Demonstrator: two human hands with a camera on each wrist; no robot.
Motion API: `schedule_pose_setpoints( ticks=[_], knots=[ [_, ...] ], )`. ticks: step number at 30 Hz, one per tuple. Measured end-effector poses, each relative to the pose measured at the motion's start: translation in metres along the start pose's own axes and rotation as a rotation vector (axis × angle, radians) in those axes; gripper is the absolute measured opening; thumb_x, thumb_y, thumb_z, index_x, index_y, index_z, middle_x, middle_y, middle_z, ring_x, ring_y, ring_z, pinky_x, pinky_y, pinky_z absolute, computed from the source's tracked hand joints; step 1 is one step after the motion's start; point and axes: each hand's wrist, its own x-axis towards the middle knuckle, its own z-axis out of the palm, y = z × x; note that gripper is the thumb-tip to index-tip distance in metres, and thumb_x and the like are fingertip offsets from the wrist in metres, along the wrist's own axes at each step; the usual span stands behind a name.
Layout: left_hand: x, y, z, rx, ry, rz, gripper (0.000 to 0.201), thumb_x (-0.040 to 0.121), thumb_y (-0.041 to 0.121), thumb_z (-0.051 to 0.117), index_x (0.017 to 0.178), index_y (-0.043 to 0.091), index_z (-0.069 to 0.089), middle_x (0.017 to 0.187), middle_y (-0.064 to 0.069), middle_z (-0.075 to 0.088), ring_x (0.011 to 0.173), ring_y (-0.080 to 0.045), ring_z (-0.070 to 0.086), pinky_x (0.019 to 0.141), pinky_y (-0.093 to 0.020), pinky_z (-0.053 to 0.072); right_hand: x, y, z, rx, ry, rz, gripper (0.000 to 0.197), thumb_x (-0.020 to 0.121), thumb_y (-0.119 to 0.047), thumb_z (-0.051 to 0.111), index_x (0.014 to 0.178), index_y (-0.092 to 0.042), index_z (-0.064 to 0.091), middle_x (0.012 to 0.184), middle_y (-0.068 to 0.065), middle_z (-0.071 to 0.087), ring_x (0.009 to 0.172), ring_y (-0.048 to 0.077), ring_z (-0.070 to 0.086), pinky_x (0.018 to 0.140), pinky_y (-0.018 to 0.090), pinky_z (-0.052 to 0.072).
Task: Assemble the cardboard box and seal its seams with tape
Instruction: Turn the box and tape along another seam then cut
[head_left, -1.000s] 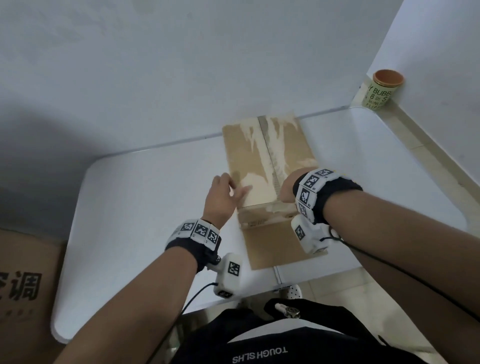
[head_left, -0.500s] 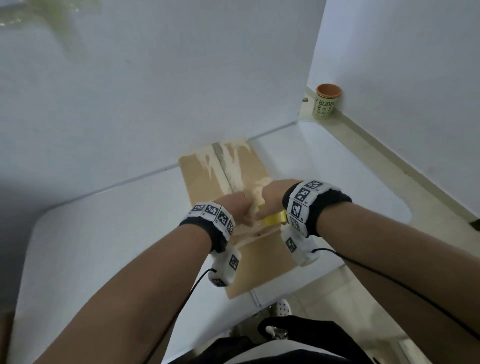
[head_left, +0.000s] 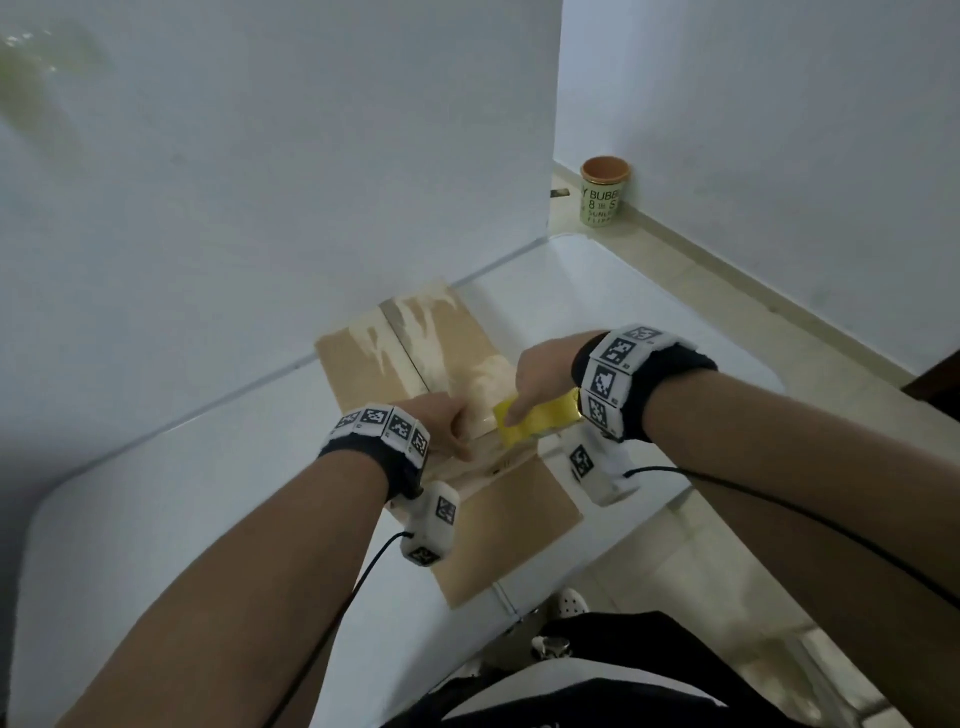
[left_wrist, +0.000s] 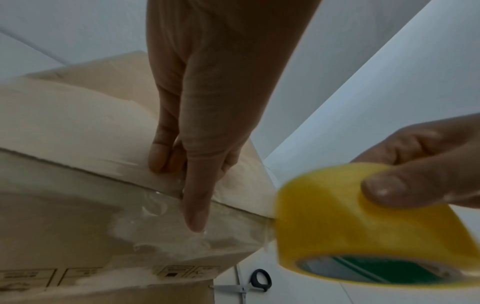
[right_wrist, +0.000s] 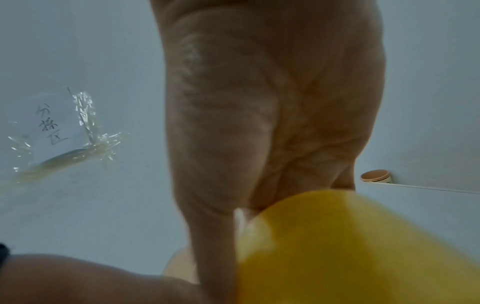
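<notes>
**Two hands at the taped edge of the box**

Both of your hands meet at the near top edge of the brown cardboard box (head_left: 415, 358), which stands on the white table (head_left: 156, 519) with its far end close to the white wall (head_left: 260, 182). Torn pale patches streak the box top along its centre seam. One brown flap hangs out towards you over the table's front edge.

Your left hand (head_left: 447, 423) rests on that near edge, fingers straight and pressed together, the thumb (left_wrist: 194, 205) laid down over clear tape (left_wrist: 161, 207) that wraps the corner. Your right hand (head_left: 545, 369) grips the yellow roll of tape (head_left: 535, 421) just beside the left one, thumb on the outer face of the roll; the roll sits at the box edge, and a green core shows inside it in the left wrist view.

Black-handled scissors (left_wrist: 253, 282) lie on the white table beyond the box corner, seen only from the left wrist.

Around you, the white wall meets a second white wall (head_left: 779, 130) at a corner on your right. A green paper cup with an orange rim (head_left: 602, 200) stands on the pale tiled floor (head_left: 727, 291) against the second wall, well apart from the table. A handwritten white note (right_wrist: 54, 127) is stuck to the wall with crinkled clear tape.
</notes>
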Motion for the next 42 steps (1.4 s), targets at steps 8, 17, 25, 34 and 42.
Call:
schedule_pose_setpoints(
  ticks=[8, 17, 25, 34, 42],
  knots=[
    [0.011, -0.004, -0.001, -0.028, -0.051, -0.014, 0.04, 0.072, 0.044, 0.079, 0.082, 0.022, 0.046, 0.076, 0.003, 0.056, 0.067, -0.017, 0.051, 0.066, -0.032, 0.042, 0.007, 0.046, 0.025, -0.134, 0.229, 0.203, 0.049, 0.081, -0.064, 0.058, 0.066, -0.017, 0.053, 0.065, -0.002, 0.055, 0.076, 0.023, 0.06, 0.098, 0.042, 0.031],
    [0.015, -0.005, -0.002, -0.073, -0.114, -0.07, 0.039, 0.073, 0.041, 0.079, 0.078, 0.024, 0.044, 0.077, 0.003, 0.057, 0.066, -0.017, 0.054, 0.069, -0.033, 0.045, 0.017, 0.059, 0.031, 0.006, 0.178, 0.19, 0.058, 0.082, -0.063, 0.058, 0.066, -0.008, 0.05, 0.06, 0.001, 0.047, 0.049, 0.015, 0.044, 0.044, 0.021, 0.029],
    [0.018, -0.004, -0.003, -0.103, -0.142, -0.084, 0.041, 0.072, 0.039, 0.081, 0.078, 0.023, 0.043, 0.082, 0.0, 0.058, 0.069, -0.018, 0.054, 0.07, -0.035, 0.047, 0.023, 0.081, 0.028, 0.036, 0.134, 0.052, 0.038, 0.084, -0.041, 0.068, 0.08, -0.007, 0.051, 0.058, 0.001, 0.044, 0.051, 0.015, 0.044, 0.045, 0.021, 0.033],
    [0.015, -0.006, 0.003, -0.155, -0.088, -0.068, 0.039, 0.074, 0.031, 0.08, 0.077, 0.021, 0.043, 0.078, 0.0, 0.056, 0.065, -0.016, 0.051, 0.068, -0.034, 0.049, 0.043, 0.084, 0.032, 0.009, 0.198, 0.153, 0.03, 0.09, -0.031, 0.061, 0.103, -0.004, 0.067, 0.093, 0.007, 0.066, 0.063, 0.022, 0.052, 0.047, 0.022, 0.032],
    [0.015, -0.006, 0.008, -0.15, -0.042, -0.065, 0.039, 0.073, 0.031, 0.079, 0.074, 0.021, 0.042, 0.075, 0.0, 0.053, 0.065, -0.017, 0.046, 0.062, -0.03, 0.041, 0.052, 0.076, 0.041, -0.079, 0.296, 0.156, 0.021, 0.087, -0.028, 0.061, 0.075, -0.012, 0.058, 0.067, 0.002, 0.054, 0.054, 0.02, 0.052, 0.053, 0.025, 0.038]
  ],
)
